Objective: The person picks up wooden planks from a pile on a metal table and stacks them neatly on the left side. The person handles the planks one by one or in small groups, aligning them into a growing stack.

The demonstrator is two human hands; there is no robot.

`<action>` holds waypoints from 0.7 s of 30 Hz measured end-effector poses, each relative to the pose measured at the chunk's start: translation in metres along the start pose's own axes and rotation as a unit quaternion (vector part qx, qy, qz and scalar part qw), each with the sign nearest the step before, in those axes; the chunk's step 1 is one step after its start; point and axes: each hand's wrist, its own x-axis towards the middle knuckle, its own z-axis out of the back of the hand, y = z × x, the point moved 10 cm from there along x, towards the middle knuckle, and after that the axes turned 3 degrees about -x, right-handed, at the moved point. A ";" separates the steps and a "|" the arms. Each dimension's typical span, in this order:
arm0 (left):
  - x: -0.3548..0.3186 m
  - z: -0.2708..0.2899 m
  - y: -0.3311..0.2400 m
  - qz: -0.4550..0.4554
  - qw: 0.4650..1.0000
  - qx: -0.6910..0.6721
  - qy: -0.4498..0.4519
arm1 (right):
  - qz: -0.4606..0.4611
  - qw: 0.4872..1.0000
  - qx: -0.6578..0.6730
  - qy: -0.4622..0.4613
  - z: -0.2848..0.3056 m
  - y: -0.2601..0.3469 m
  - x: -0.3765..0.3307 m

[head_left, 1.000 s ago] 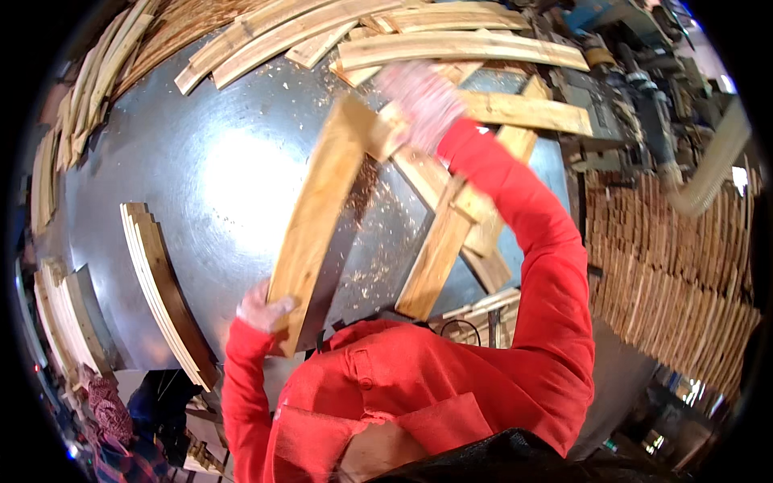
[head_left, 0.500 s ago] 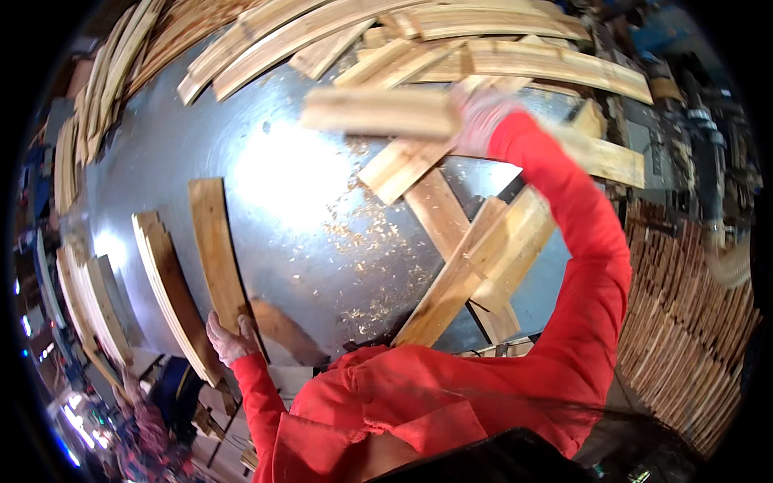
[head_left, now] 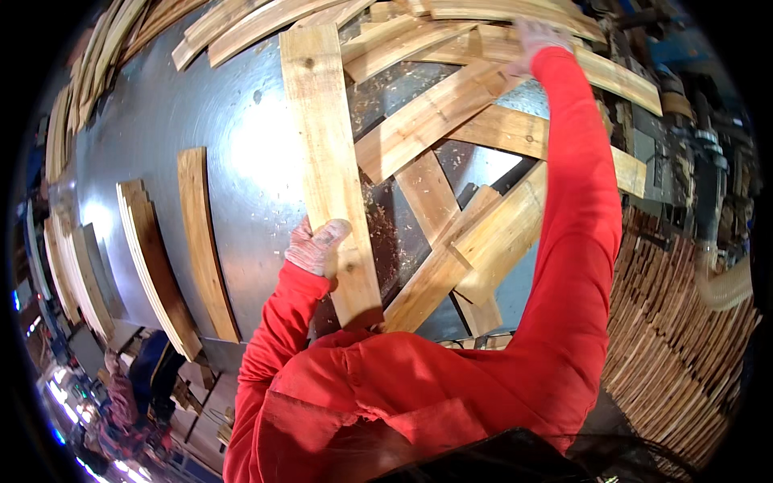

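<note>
Since half a second ago: long plank taken up in the left hand, where that hand had rested on a shorter board at the near left. Left grip closed round the plank's near end, plank running from near centre to the far side above the tabletop. Right hand stretched to the far right, gloved, laid on a curved board; grip there too blurred to tell. Crossed planks heaped right of centre, sawdust between. Grey metal surface, glare at the middle. Curved boards lined along the left edge, stacked slats at the right, workshop floor below.
</note>
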 end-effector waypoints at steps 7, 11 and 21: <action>-0.025 0.065 -0.001 0.023 0.972 0.187 -0.141 | 0.225 0.942 0.226 0.105 -0.001 0.075 -0.035; -0.032 0.083 0.023 0.022 0.979 0.000 -0.202 | 0.397 0.894 0.023 -0.207 0.006 0.178 -0.141; -0.044 0.142 0.017 -0.057 0.965 0.053 -0.249 | 0.374 0.907 0.192 0.015 0.133 0.205 -0.172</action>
